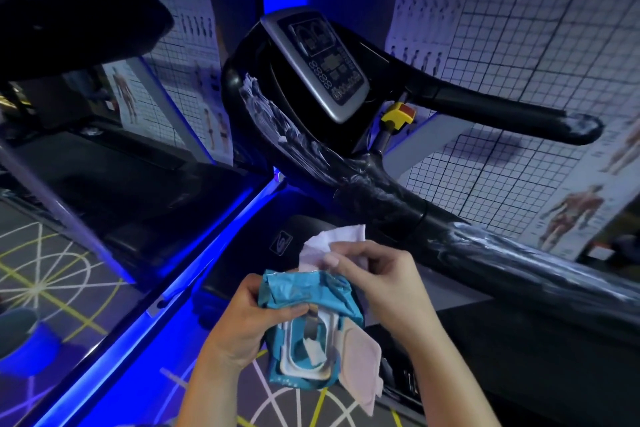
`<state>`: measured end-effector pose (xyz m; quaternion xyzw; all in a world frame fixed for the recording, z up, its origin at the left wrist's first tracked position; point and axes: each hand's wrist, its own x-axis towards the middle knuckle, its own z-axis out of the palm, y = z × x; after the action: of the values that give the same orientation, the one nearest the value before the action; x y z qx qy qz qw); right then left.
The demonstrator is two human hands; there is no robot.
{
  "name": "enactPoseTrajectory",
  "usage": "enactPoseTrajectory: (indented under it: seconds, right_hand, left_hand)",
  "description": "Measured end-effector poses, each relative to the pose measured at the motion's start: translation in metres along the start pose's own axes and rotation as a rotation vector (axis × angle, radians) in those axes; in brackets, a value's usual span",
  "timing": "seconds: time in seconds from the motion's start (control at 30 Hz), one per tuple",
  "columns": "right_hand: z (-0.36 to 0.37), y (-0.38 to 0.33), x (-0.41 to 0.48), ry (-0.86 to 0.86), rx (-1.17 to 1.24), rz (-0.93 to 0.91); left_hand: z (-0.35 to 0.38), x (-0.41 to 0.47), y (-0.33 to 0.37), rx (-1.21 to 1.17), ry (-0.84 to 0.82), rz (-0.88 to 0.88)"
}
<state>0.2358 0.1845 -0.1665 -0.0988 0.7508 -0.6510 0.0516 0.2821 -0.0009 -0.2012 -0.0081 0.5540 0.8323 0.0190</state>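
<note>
One white wipe (343, 234) stands out of the top of the blue wipe pack (304, 288), low in mid-view, pinched between thumb and fingers of the right hand (381, 277). The left hand (239, 315) grips the pack, whose pink lid (362, 354) hangs open. The step looks like drawing the wipe free. Next probably comes a steady tug, then a wipe along the foam-smeared handrail (381, 198) just above.

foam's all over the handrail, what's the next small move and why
Probably pull the wipe fully clear of the blue wipes pack: the right hand pinches it, the left hand grips the pack, and white foam streaks the treadmill handrail.
</note>
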Motion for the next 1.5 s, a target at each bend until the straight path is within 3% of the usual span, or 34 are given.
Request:
enactPoseTrajectory:
  seconds: [0.13,0.23,0.43,0.7,0.87,0.93,1.0,1.13,1.23,1.33,1.5]
  right_hand:
    - [-0.002,-0.008,-0.001,-0.061,0.038,0.011]
    - [0.0,-0.007,-0.005,-0.043,0.139,-0.021]
    - [-0.001,-0.004,-0.007,0.225,0.357,-0.031]
    - [-0.015,-0.012,-0.011,0.625,0.576,-0.205]
    - [-0.019,-0.011,-0.006,0.814,0.57,-0.186]
    - [-0.018,-0.017,-0.006,0.789,0.665,-0.127]
    - [-0.016,-0.025,-0.007,0.626,0.645,0.007]
    - [-0.006,-0.042,-0.016,-0.02,0.213,0.331]
    - [0.001,-0.031,-0.014,-0.237,-0.075,0.217]
    - [0.0,-0.019,-0.011,-0.235,0.032,0.169]
    - [-0.01,-0.022,-0.006,0.192,0.106,-0.126]
  left_hand:
    - [0.0,-0.002,-0.001,0.07,-0.05,0.001]
    - [-0.001,-0.006,0.003,0.115,0.013,0.018]
    - [-0.009,-0.001,-0.001,0.084,0.189,0.037]
    - [-0.019,-0.001,0.001,-0.212,0.472,0.127]
    - [-0.019,-0.007,0.006,-0.202,0.477,0.165]
    - [-0.016,-0.007,0.006,-0.205,0.488,0.182]
    - [-0.014,-0.006,0.009,-0.209,0.491,0.195]
    - [-0.01,-0.007,0.007,-0.175,0.474,0.173]
    - [-0.01,-0.007,0.005,-0.215,0.496,0.132]
    - [-0.013,-0.01,0.006,-0.244,0.509,0.092]
    - [-0.016,-0.001,0.007,-0.24,0.465,0.021]
